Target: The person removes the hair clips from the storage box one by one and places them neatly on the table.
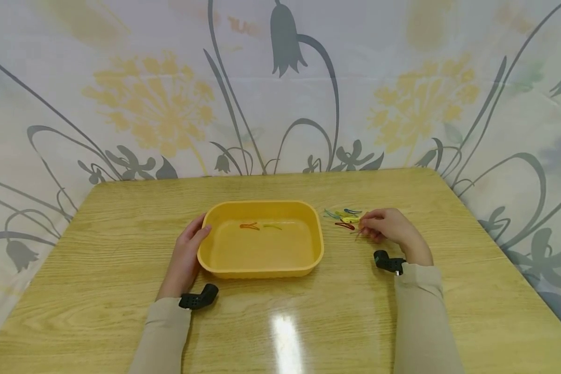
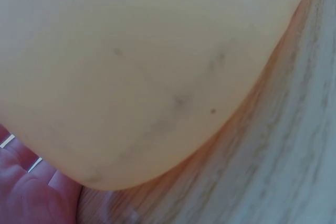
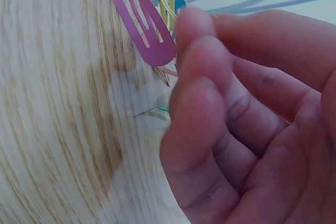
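A yellow plastic basin (image 1: 262,272) stands on the table, with an orange hair clip (image 1: 250,226) and a yellow-green hair clip (image 1: 272,226) lying inside. My left hand (image 1: 189,249) grips its left rim, thumb over the edge and the other fingers outside; the basin's wall (image 2: 157,77) fills much of the left wrist view. To the right, my right hand (image 1: 385,228) pinches a purple hair clip (image 3: 149,40) at its fingertips, just beside a small pile of clips. In that pile are a dark red clip (image 1: 345,226), a blue clip (image 1: 352,211) and a yellow clip (image 1: 350,219).
The wood-grain table (image 1: 98,259) runs back to a wall hung with flower-printed cloth (image 1: 280,114). A pale teal clip (image 1: 331,214) lies at the pile's left side, between it and the basin. Both wrists carry small black cameras.
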The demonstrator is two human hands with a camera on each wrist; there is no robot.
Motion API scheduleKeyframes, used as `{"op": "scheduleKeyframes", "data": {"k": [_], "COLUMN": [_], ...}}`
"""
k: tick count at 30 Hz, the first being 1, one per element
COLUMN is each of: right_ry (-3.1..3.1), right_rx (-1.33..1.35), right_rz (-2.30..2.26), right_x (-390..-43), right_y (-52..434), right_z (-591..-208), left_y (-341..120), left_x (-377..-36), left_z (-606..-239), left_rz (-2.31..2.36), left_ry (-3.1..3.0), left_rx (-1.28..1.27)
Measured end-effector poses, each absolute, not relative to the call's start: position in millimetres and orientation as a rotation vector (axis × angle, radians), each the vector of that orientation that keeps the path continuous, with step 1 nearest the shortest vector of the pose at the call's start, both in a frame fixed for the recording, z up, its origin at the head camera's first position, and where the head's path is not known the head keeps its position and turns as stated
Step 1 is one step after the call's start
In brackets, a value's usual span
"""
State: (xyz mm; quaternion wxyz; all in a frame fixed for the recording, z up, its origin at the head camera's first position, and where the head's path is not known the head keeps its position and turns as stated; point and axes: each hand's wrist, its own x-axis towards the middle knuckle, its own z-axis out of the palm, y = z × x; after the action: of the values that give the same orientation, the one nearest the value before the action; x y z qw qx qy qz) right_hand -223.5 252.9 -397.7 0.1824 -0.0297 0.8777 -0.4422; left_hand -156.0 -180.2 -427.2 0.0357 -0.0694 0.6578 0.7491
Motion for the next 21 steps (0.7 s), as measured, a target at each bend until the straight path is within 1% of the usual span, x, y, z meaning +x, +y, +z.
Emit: {"op": "scheduleKeyframes", "data": {"k": [3,21], "right_ry": [2.492,2.575], "right_rx": [-0.07,-0.224], "right_rz": [-1.251,-1.182], "right_x": [-222,-225], "right_y": [252,242], "right_z": [-397,-388], "left_y": [-180,-181], "left_x": [-156,-154], "left_z": [-427,-427], "left_rz": [2.297,2.288], "left_ry": [2.025,2.036], "left_rx": [-0.207,-0.196]}}
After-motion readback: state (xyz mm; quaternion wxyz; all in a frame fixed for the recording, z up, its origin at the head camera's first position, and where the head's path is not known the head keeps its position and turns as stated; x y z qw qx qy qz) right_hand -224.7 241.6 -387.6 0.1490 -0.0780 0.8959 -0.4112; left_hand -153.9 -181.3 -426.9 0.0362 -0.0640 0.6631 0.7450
